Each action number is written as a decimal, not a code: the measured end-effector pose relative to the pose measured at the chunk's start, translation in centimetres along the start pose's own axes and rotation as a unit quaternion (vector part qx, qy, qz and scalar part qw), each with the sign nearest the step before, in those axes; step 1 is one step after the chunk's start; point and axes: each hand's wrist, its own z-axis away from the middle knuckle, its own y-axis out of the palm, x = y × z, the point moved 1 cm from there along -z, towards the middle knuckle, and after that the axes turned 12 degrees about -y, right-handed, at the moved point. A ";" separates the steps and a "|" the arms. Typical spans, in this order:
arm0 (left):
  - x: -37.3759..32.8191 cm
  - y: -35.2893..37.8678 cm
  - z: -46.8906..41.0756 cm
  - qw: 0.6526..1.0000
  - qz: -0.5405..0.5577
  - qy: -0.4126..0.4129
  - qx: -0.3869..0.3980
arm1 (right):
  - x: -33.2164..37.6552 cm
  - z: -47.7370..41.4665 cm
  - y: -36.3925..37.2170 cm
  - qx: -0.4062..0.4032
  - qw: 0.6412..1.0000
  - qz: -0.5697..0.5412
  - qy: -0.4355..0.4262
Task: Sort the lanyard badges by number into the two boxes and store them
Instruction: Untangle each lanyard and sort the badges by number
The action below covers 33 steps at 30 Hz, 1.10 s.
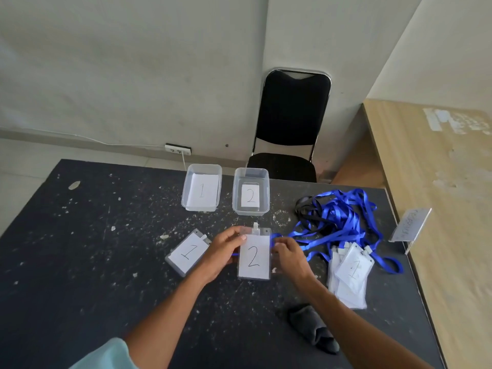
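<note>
Badge 2 (pixel 253 255) | L hand (pixel 222 249) + R hand (pixel 288 255) pinch its side edges

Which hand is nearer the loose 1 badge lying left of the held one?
Left. The left hand lies just beside that 1 badge; the right hand is across the 2 badge.

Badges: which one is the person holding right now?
The badge marked 2: it alone is gripped, between the left hand and right hand.
</note>
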 end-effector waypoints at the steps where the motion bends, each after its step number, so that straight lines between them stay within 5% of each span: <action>1: 0.0 -0.1 0.0 1.000 0.023 -0.005 0.010 | -0.4 -0.6 -0.4 -0.008 0.999 0.046 -0.018; 3: -0.2 0.0 0.3 0.996 0.080 -0.014 0.043 | -1.3 -1.6 -0.7 0.056 0.968 0.241 -0.052; 5: -0.8 0.2 0.8 0.988 0.124 -0.016 0.086 | -1.8 -1.8 -0.2 0.166 0.886 0.426 -0.083; 7: -1.5 0.4 1.1 0.985 0.137 -0.004 0.104 | -2.2 -1.2 0.6 0.263 0.817 0.498 -0.120; 9: -2.4 0.4 1.0 0.982 0.165 0.018 0.094 | -3.5 -0.8 1.1 0.270 0.845 0.448 -0.113; 12: -3.6 -0.5 0.4 0.973 0.221 0.041 0.045 | -4.8 -0.1 0.3 0.166 0.917 0.344 -0.115; 17: -3.3 -1.8 -0.4 0.991 0.130 -0.015 0.028 | -2.3 -0.2 -1.2 0.051 0.992 0.115 -0.033; 19: -2.4 -1.5 -0.4 0.993 0.095 -0.049 0.054 | -0.9 -0.5 -0.5 0.046 0.996 -0.075 0.026; 22: -0.9 -0.9 -0.2 0.995 0.055 -0.071 0.046 | 0.9 -0.9 0.9 0.066 0.956 -0.259 0.116; 27: 1.5 -1.4 -0.8 0.997 0.005 -0.053 -0.050 | 0.2 -1.2 3.0 0.059 0.952 -0.264 0.146; 30: 2.1 -1.6 -1.0 0.986 -0.113 -0.031 -0.117 | -1.3 -1.7 3.6 0.053 0.988 -0.096 0.112; 33: 2.8 -2.9 -1.2 0.889 -0.383 0.050 -0.248 | -2.6 -2.6 3.3 0.023 0.993 -0.029 0.112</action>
